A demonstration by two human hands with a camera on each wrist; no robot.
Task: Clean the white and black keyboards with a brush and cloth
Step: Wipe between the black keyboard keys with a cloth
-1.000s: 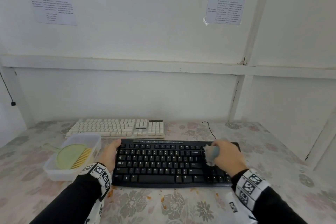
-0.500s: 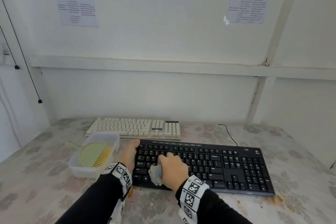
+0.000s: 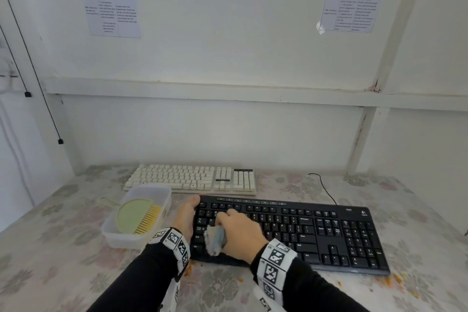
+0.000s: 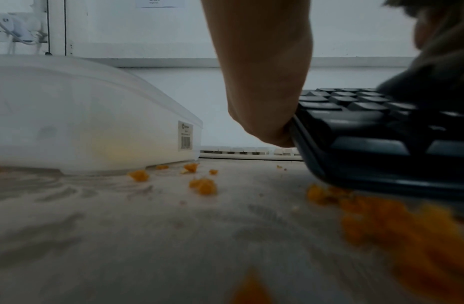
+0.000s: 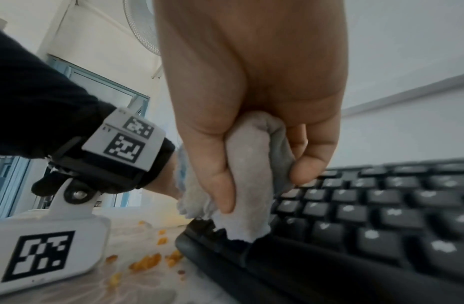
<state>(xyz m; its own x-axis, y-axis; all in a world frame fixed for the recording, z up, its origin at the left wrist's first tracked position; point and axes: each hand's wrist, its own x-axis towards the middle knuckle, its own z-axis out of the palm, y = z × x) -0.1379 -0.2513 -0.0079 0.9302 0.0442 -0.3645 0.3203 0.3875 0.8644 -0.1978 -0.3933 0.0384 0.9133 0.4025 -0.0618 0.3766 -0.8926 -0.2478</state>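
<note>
Lower centre of the head view: the right hand (image 3: 238, 232) is gripping a bunched grey cloth (image 3: 215, 240), fingers curled round it, and is pressing it onto the left keys of the black keyboard (image 3: 304, 230). From the right wrist view, the cloth (image 5: 249, 176) is hanging out below the fingers (image 5: 220, 185) and touching the near left corner of the keyboard (image 5: 368, 222).

Just left of it, the left hand (image 3: 186, 218) is lying against the keyboard's left edge, thumb over the far corner; whether the fingers are curling under cannot be told. In the left wrist view the hand (image 4: 264, 82) is touching that edge (image 4: 355, 127).

Further left, a clear plastic tub (image 3: 152, 191) is sitting on the desk (image 3: 291, 291), holding a green brush with yellow bristles (image 3: 139, 215).

Behind both, toward the wall, the white keyboard (image 3: 192, 180) is lying flat.

Along the black keyboard's front edge, orange crumbs (image 4: 203, 186) are lying scattered on the flowered desk cover.

Upper part of the frame: two printed sheets (image 3: 111, 5) are sticking to the white wall.
</note>
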